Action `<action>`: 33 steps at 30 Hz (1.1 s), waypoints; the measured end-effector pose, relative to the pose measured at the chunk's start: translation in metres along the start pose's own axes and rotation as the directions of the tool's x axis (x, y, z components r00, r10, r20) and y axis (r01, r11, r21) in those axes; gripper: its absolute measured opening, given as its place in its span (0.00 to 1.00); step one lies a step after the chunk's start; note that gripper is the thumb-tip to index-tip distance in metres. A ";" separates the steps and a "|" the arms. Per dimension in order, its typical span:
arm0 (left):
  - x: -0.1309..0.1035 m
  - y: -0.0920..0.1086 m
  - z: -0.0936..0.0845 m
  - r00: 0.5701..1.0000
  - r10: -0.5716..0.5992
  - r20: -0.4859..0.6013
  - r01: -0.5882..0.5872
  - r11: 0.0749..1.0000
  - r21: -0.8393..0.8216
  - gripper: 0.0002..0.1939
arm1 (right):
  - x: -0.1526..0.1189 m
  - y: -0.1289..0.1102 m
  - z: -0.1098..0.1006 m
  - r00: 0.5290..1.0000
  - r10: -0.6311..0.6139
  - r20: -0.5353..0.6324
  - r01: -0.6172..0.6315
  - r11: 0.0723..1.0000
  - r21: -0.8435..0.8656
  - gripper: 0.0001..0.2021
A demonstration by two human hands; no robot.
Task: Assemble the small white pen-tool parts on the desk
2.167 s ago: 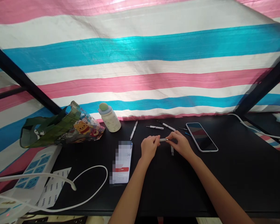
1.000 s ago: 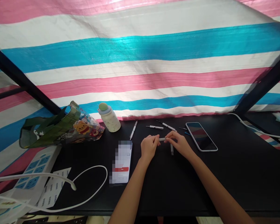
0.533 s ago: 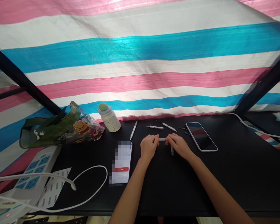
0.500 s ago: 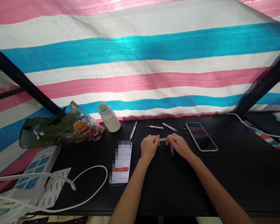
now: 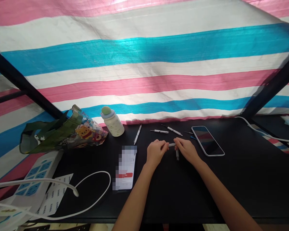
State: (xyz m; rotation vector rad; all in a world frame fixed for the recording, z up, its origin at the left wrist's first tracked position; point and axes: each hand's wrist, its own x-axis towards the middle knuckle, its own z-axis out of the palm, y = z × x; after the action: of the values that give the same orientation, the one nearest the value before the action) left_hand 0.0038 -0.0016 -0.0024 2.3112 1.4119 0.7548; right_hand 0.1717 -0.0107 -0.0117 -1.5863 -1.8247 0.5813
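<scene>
Near the middle of the black table, my left hand (image 5: 155,152) is closed on a short white pen barrel (image 5: 171,145), which points right from the fingertips. My right hand (image 5: 187,150) is closed in a pinch at the barrel's right end; the fingers hide exactly what they grip there. A second white pen piece (image 5: 177,155) sticks out below my right fingertips, and I cannot tell whether it is held or lies on the table. Beyond my hands lie a slim white pen (image 5: 174,131), a shorter white pen part (image 5: 161,131) and a small blue piece (image 5: 193,138).
Another white pen (image 5: 137,134) lies behind a lit phone (image 5: 126,168) on the left. A dark-screened phone (image 5: 207,141) is at the right. Further left are a bottle (image 5: 114,123), a patterned bag (image 5: 72,134), a power strip (image 5: 40,170) and a looping white cable (image 5: 109,183).
My left hand has shifted slightly right with the pen barrel, and less of the barrel shows between my hands. My right hand has barely moved.
</scene>
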 end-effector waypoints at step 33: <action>0.000 -0.001 -0.001 0.992 0.021 -0.127 -0.026 0.999 -0.035 0.08 | 0.002 0.008 0.009 0.996 -0.087 -0.030 0.084 0.993 -0.081 0.06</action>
State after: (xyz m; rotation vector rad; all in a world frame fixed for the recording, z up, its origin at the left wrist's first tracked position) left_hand 0.0026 -0.0008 -0.0024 2.2918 1.4129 0.9418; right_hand 0.1704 -0.0065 -0.0232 -1.5516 -1.9015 0.4450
